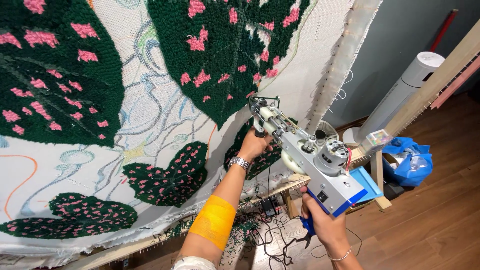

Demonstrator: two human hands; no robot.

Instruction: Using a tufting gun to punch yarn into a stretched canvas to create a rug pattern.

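— Two hands on one tool, is that right?

— Yes. The right hand (325,222) is wrapped tight around the blue rear handle of the tufting gun (312,160), low near the bottom edge of the frame. The left hand (254,145) is closed on the short black front handle, up by the needle end.

— Where does the gun sit against the cloth?

— Its nose touches the stretched backing cloth (150,120) at the lower tip of the large dark green leaf (225,55), near the right edge of the cloth where it is hooked onto the wooden frame (435,82). The body angles back and down toward the person.

— How do you judge it handles?

— Metal body, motor on top, so probably fairly heavy and rigid, weighted toward the rear. Both handles look like the sound places to hold; the needle end and the moving gears are best kept clear of fingers. The cloth is soft and gives under pressure.

— Anything else around?

— A cord (272,250) trails on the wooden floor below. A white tower fan (400,95) stands by the wall, a blue bag (412,160) near it. The left forearm wears a yellow wrap (214,220) and a metal watch (241,163).
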